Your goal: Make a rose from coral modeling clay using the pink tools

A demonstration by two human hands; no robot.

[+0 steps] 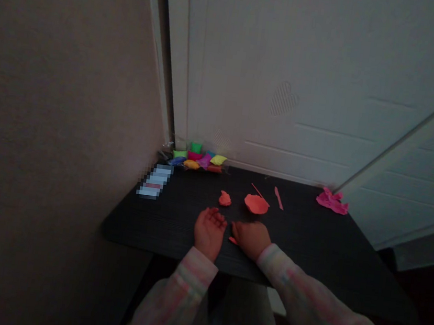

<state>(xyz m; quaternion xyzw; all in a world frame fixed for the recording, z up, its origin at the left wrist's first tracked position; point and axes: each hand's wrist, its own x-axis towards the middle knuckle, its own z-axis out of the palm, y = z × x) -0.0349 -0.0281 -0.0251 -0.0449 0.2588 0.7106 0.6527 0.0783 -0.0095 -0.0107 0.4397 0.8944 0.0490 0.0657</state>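
My left hand (pixel 209 230) rests palm up near the front of the black table (pixel 310 242), fingers loosely curled and nothing in it. My right hand (pixel 251 238) lies beside it, fingers pressed down on a small piece of orange clay (pixel 233 240) that peeks out at its left edge. Just beyond the hands sit a flat orange clay disc (pixel 256 204) and a smaller orange clay lump (pixel 224 199). Two thin pink modelling sticks lie behind the disc, the shorter pink stick (pixel 278 198) on the right and the longer pink stick (pixel 257 192) on the left.
A heap of small coloured clay packets (pixel 198 158) sits at the table's back left against the white door (pixel 291 76). A blurred-out card (pixel 154 181) lies at the left edge. A crumpled pink wrapper (pixel 332 201) lies at the back right. A beige wall stands on the left.
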